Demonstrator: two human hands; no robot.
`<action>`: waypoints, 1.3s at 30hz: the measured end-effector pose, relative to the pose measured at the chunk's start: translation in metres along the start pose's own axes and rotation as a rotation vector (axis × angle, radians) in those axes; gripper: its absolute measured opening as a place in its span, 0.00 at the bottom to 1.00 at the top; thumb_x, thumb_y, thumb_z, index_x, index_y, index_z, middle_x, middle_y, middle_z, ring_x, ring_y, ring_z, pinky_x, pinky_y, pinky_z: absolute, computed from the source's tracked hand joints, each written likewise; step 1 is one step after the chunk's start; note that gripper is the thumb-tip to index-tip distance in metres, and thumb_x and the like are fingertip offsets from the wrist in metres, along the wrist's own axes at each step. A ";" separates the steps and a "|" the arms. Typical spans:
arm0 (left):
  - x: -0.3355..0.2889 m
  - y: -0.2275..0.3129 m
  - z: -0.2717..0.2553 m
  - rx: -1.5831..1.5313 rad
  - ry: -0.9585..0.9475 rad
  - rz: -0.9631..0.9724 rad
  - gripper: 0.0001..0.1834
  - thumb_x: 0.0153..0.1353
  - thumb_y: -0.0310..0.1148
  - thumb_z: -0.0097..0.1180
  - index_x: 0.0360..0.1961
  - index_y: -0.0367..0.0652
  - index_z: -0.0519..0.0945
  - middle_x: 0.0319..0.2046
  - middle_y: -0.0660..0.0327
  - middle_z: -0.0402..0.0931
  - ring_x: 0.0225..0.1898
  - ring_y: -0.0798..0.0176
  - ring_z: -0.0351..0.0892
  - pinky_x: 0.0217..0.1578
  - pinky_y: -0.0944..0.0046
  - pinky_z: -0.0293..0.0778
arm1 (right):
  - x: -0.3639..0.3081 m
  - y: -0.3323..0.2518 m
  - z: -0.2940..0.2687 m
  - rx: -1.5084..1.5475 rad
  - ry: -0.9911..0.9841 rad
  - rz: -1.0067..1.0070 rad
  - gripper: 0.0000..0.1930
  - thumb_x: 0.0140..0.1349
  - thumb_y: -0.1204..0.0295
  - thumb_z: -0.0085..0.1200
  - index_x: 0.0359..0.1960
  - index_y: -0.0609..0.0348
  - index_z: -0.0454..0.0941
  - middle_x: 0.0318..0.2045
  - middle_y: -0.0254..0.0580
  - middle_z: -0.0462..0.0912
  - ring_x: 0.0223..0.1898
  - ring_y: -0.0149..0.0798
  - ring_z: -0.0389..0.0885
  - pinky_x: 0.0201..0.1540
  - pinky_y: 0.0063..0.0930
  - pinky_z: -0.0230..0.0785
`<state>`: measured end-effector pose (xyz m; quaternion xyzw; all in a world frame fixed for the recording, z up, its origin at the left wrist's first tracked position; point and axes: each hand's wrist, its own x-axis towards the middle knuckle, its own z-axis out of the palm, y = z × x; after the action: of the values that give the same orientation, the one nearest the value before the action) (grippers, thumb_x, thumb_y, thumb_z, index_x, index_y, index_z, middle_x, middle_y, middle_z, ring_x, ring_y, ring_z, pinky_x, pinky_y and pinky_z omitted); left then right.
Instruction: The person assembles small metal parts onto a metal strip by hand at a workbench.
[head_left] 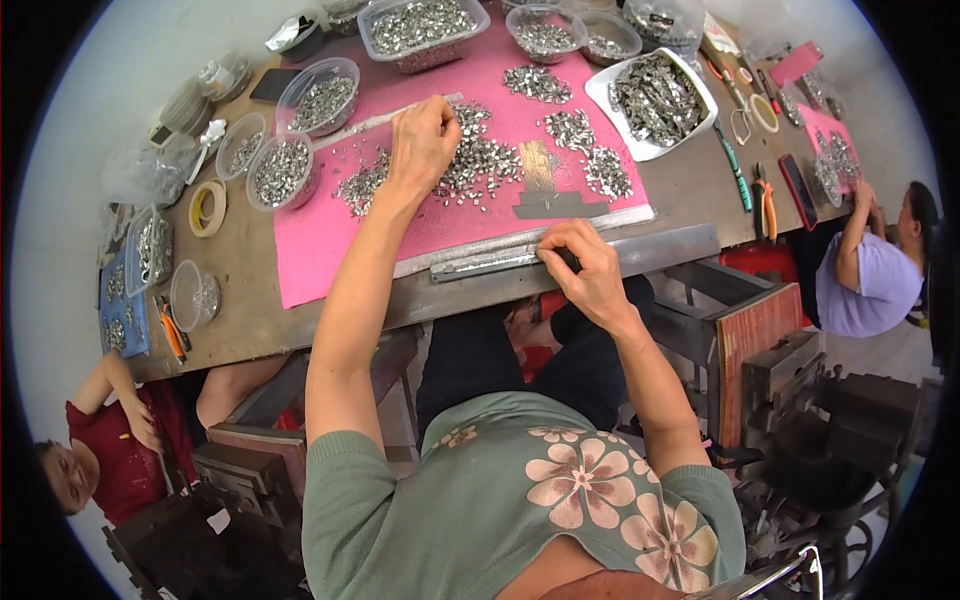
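My left hand hangs over the pink mat, its fingers curled and pinched together beside a spread of small shiny metal pieces. Whatever is between those fingertips is hidden. At the table's near edge, my right hand is closed around the right end of a long, narrow metal fixture. A dark part shows under its fingers. The fixture lies along the edge, with a bright strip running down its length. Grey tape and a tan patch are on the pink mat just beyond.
Plastic tubs of metal pieces stand at left and back. A white tray holds dark metal strips. Tape, orange-handled pliers, a green-handled tool and a phone lie around. People sit at left and right.
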<state>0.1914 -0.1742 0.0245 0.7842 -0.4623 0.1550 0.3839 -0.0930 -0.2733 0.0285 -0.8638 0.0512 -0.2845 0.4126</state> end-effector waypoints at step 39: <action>-0.096 0.073 -0.039 0.014 -0.317 0.104 0.04 0.62 0.31 0.65 0.36 0.44 0.83 0.32 0.62 0.77 0.39 0.57 0.77 0.53 0.52 0.61 | 0.045 0.005 0.005 -0.086 -0.124 0.102 0.06 0.61 0.74 0.62 0.32 0.65 0.79 0.29 0.49 0.82 0.34 0.53 0.81 0.41 0.43 0.71</action>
<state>0.0842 -0.1076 0.0260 0.7766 -0.5558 0.0521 0.2921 -0.0520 -0.2874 0.0426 -0.8930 0.0818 -0.2064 0.3915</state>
